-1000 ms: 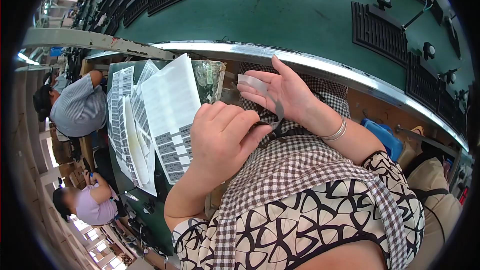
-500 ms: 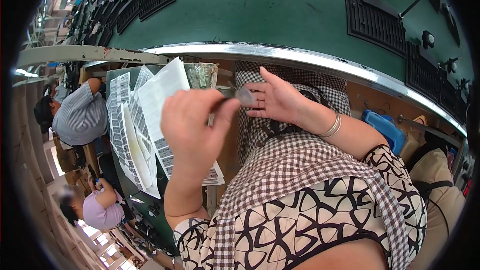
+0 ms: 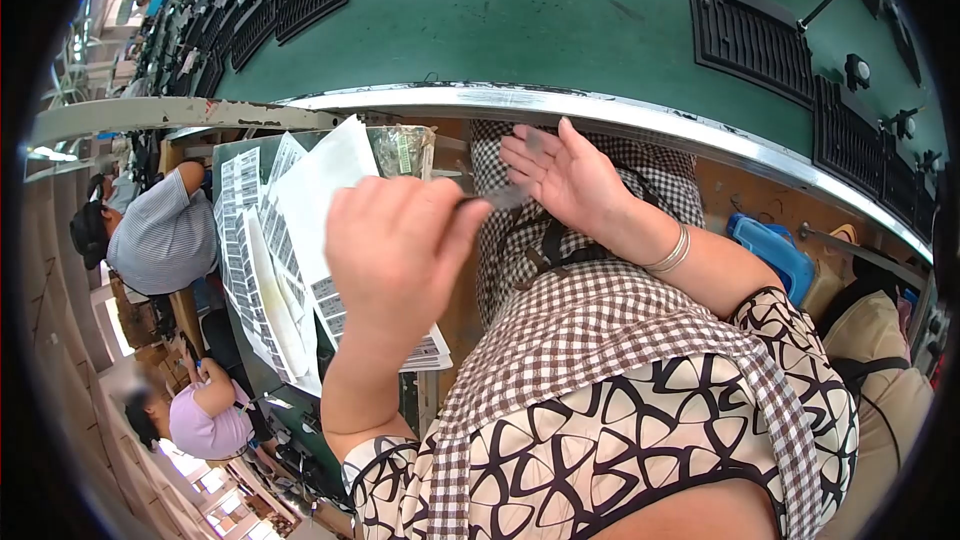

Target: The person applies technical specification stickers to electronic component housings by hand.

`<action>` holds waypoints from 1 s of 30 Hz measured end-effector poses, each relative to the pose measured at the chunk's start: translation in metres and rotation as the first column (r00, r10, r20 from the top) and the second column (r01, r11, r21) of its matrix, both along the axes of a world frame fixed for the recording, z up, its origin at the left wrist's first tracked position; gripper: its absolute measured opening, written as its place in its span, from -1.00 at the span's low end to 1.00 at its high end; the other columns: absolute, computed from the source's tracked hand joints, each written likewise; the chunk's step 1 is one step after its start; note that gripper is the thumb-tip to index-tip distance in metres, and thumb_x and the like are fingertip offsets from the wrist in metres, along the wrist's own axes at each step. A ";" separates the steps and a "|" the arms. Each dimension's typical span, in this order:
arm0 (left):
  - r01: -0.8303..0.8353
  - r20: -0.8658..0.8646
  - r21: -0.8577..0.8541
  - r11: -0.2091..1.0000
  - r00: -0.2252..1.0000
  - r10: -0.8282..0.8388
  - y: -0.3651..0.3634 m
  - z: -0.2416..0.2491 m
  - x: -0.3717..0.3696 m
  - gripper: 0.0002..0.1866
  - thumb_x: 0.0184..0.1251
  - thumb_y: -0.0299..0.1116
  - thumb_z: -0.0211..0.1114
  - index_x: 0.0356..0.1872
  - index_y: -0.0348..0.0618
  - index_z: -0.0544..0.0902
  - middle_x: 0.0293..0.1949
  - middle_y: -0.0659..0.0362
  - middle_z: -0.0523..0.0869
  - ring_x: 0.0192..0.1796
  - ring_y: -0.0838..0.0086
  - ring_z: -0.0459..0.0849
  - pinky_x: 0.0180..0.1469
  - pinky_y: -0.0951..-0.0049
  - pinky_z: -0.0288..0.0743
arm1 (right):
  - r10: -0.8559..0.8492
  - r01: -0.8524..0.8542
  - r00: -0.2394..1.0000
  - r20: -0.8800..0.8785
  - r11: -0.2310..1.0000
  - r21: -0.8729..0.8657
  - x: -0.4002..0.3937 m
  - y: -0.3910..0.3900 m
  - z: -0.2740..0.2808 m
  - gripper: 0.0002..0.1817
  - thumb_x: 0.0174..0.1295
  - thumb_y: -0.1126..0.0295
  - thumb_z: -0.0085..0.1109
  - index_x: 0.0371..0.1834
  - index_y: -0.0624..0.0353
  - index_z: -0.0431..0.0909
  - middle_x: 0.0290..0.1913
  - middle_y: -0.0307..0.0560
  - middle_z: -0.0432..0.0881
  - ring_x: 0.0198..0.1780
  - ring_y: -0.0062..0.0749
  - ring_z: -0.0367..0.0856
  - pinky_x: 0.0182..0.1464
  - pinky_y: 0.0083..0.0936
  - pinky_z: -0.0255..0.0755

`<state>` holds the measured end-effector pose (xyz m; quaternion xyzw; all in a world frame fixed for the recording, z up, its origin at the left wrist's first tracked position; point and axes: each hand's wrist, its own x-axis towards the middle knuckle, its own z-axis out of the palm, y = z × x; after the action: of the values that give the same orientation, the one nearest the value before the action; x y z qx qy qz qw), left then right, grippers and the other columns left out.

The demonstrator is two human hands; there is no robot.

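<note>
My left hand (image 3: 395,240), back upward, pinches a small greyish, partly see-through piece (image 3: 508,198) between thumb and forefinger. Blur hides its outline, and I cannot tell its kind. Beside it my right hand (image 3: 575,180) is turned palm up with fingers stretched out and thumb raised. A small grey spot (image 3: 534,142) shows against its fingers. Both hands are over my checked apron (image 3: 580,310), in front of the bench edge. Printed label sheets (image 3: 265,290) and a white sheet (image 3: 325,185) lie to the left of my left hand.
A green bench (image 3: 520,30) with a metal edge (image 3: 480,98) runs across the front. Black finned housings (image 3: 750,45) with small sensor heads lie on it, right and far left. A blue plastic container (image 3: 772,255) sits at right. Two people (image 3: 165,230) work at left.
My right hand has moved up and away from my left hand, opening a gap between them. The left hand keeps its pinch and has hardly moved.
</note>
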<state>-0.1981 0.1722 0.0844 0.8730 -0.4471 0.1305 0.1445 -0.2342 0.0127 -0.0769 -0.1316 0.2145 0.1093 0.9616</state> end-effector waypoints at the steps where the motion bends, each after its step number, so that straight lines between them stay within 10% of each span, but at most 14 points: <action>1: 0.032 -0.037 0.003 0.999 0.999 -0.032 -0.002 -0.005 -0.005 -0.75 -0.04 -0.37 0.54 -0.41 -0.10 0.60 -0.47 0.24 0.61 -0.44 0.31 0.52 -0.30 0.32 0.30 | -0.029 0.029 1.000 0.007 1.000 0.010 0.000 0.000 0.005 -0.26 0.58 -0.03 -0.54 0.51 0.47 -0.05 0.55 0.32 0.00 0.58 0.05 -0.01 0.58 -0.18 -0.04; 6: 0.064 -0.162 -0.009 0.998 0.985 -0.065 -0.002 -0.026 -0.020 -0.76 -0.03 -0.36 0.53 -0.40 -0.10 0.61 -0.49 0.23 0.60 -0.41 0.30 0.52 -0.28 0.30 0.31 | 0.032 -0.030 0.998 -0.062 0.999 0.020 -0.005 0.002 0.012 -0.28 0.58 -0.03 -0.54 0.42 0.47 0.16 0.40 0.26 0.33 0.45 -0.07 0.31 0.50 -0.20 0.21; 15: -0.287 -0.434 -0.074 0.955 0.872 0.229 0.017 -0.056 -0.004 -0.77 0.11 -0.42 0.50 -0.31 -0.25 0.61 -0.44 0.15 0.64 -0.43 0.44 0.64 -0.34 0.48 0.50 | 0.238 -0.239 0.970 0.055 0.971 0.001 -0.009 0.004 0.025 -0.26 0.57 -0.08 -0.59 0.39 0.37 0.30 0.39 0.12 0.39 0.43 -0.16 0.34 0.48 -0.21 0.21; 30: -0.323 -0.475 -0.054 0.945 0.841 0.261 0.018 -0.079 0.006 -0.76 0.13 -0.32 0.49 -0.32 -0.19 0.60 -0.46 0.15 0.65 -0.42 0.37 0.66 -0.33 0.41 0.51 | 0.266 -0.268 0.960 0.089 0.963 0.014 -0.013 0.006 0.021 -0.29 0.58 -0.07 -0.47 0.33 0.38 0.38 0.32 0.15 0.41 0.39 -0.17 0.35 0.48 -0.23 0.24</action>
<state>-0.1925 0.1905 0.0053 0.9252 -0.2518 -0.0310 0.2822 -0.2476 0.0192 -0.0557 -0.1516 0.1517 0.2348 0.9481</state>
